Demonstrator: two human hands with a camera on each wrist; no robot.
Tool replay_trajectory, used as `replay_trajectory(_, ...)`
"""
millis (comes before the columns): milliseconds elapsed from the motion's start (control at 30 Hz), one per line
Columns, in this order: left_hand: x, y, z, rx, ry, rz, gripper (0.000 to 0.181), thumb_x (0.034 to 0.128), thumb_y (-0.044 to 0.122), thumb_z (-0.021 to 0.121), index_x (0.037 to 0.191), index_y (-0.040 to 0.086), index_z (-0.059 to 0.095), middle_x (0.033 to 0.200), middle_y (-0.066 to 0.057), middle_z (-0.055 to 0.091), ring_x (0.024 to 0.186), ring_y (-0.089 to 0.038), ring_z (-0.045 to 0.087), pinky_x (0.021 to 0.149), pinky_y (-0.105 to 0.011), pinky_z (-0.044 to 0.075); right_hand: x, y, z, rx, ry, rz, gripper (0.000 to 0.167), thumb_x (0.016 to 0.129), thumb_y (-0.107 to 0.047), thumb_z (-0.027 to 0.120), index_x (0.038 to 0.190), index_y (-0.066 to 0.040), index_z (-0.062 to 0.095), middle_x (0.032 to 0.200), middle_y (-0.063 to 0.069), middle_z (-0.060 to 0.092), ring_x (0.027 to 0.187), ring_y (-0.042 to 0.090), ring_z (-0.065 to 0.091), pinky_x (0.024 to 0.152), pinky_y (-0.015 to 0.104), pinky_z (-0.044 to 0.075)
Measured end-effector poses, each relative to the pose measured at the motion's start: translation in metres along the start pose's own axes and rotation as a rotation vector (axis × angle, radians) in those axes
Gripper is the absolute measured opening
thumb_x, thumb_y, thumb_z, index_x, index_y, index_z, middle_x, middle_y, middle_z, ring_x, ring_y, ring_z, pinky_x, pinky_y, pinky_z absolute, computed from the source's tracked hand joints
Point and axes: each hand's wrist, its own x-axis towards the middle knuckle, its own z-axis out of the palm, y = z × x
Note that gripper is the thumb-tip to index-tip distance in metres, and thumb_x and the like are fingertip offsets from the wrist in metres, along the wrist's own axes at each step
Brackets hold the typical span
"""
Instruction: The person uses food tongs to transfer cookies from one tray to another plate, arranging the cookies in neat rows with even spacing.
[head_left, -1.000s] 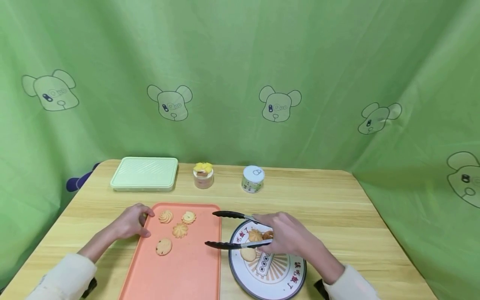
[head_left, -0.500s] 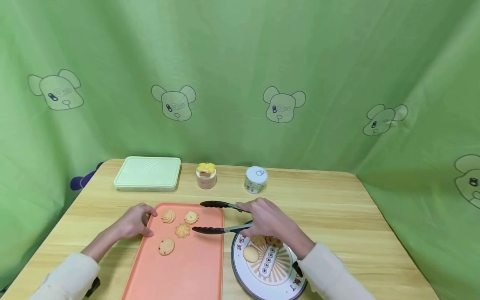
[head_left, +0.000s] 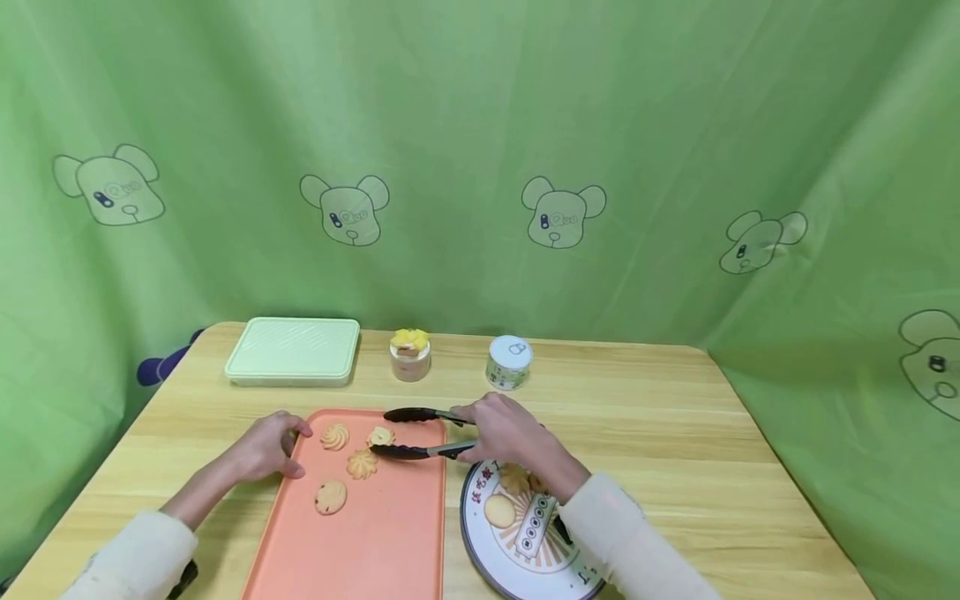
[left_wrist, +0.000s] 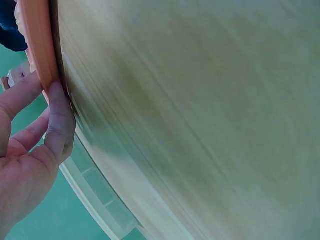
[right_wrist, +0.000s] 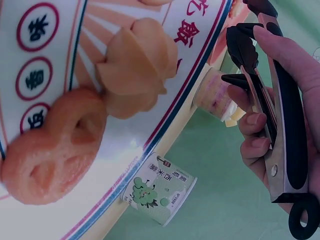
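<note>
The right hand (head_left: 504,427) grasps the tongs (head_left: 427,452), which extend left from it, long axis crosswise, spread tips toward the left edge of the tabletop (head_left: 690,433). Beneath them is the tray (head_left: 375,542), left rim pinched by the left hand (head_left: 262,447), bearing four cookies (head_left: 331,497).

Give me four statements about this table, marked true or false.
1. The person's right hand holds black-and-silver metal tongs. True.
2. The left hand grips a round white plate. False: it grips the coral-pink rectangular tray.
3. Four golden cookies lie on the tray. True.
4. In the head view, the pale green rectangular box stands right of the white-topped cylindrical can. False: it stands left of the can.
</note>
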Motion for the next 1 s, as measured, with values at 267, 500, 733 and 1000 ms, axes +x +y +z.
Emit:
replay_trajectory(267, -0.002, 0.002, 0.000, -0.016, -0.005, -0.009, 0.052, 0.0613, -0.003, 0.083, 0.108, -0.006, 0.060, 0.097, -0.014, 0.054, 0.076, -0.018, 0.056, 0.061, -0.028, 0.049, 0.000, -0.003, 0.001, -0.049, 0.007, -0.009, 0.068, 0.071, -0.042, 0.081, 0.129, -0.015, 0.059, 0.108, 0.008, 0.071, 0.062, 0.007, 0.053, 0.064, 0.022, 0.047)
replay_trajectory(500, -0.001, 0.004, 0.000, -0.011, -0.003, -0.007, 0.052, 0.0616, -0.004, 0.082, 0.108, -0.007, 0.059, 0.097, -0.015, 0.054, 0.076, -0.018, 0.057, 0.062, -0.028, 0.050, -0.002, -0.005, 0.000, -0.081, 0.025, -0.031, 0.064, 0.072, -0.041, 0.080, 0.128, -0.016, 0.060, 0.109, 0.007, 0.071, 0.064, 0.006, 0.054, 0.064, 0.021, 0.047)
replay_trajectory(733, 0.000, 0.005, 0.003, 0.017, 0.004, -0.002, 0.050, 0.0614, -0.005, 0.082, 0.106, -0.007, 0.059, 0.098, -0.015, 0.054, 0.076, -0.017, 0.058, 0.062, -0.027, 0.051, -0.006, -0.003, 0.001, -0.065, 0.048, -0.030, 0.065, 0.072, -0.041, 0.080, 0.128, -0.015, 0.060, 0.108, 0.008, 0.071, 0.060, 0.006, 0.051, 0.059, 0.020, 0.043)
replay_trajectory(1000, -0.001, 0.005, 0.001, 0.045, 0.016, 0.019, 0.050, 0.0616, -0.003, 0.083, 0.105, -0.007, 0.060, 0.097, -0.015, 0.055, 0.076, -0.017, 0.057, 0.062, -0.028, 0.050, -0.018, 0.003, -0.005, -0.037, 0.087, -0.007, 0.063, 0.071, -0.039, 0.081, 0.127, -0.016, 0.061, 0.111, 0.006, 0.071, 0.060, 0.006, 0.054, 0.061, 0.021, 0.047)
